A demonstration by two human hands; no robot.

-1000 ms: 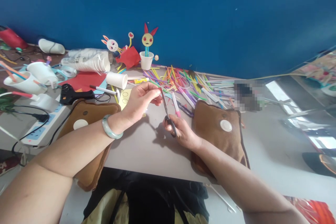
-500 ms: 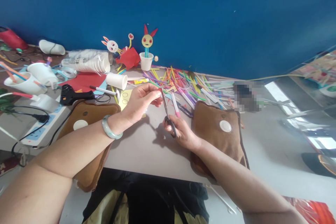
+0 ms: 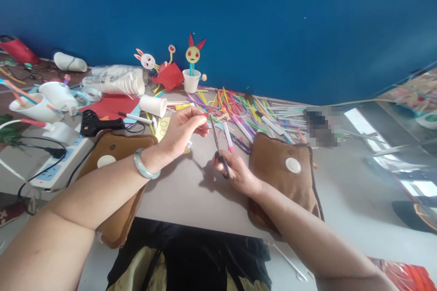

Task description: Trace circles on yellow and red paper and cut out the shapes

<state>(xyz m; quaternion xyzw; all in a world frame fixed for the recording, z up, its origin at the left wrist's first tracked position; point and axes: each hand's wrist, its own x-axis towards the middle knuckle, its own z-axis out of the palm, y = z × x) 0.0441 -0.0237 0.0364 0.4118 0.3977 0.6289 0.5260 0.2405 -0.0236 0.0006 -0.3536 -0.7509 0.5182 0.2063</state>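
Note:
My right hand point(image 3: 237, 170) is closed round the dark handles of a pair of scissors point(image 3: 216, 141), whose blades point up and away. Beside the blade tips, my left hand point(image 3: 187, 129) pinches a tiny red piece point(image 3: 206, 114), mostly hidden by the fingers. Below that hand lies a yellow sheet point(image 3: 163, 128) with circles drawn on it, partly covered. A pale bracelet is on my left wrist. Behind the hands, colourful sticks and pipe cleaners point(image 3: 235, 107) lie in a loose heap with markers.
Brown cushions point(image 3: 283, 186) lie on both sides. At left are a power strip point(image 3: 63, 163), a black glue gun point(image 3: 99, 123), and paper cups point(image 3: 119, 82). A potted rabbit figure point(image 3: 191, 79) stands near the blue wall.
My left hand has shifted slightly left, away from the scissor blades, with the red piece still pinched. My right hand has hardly moved.

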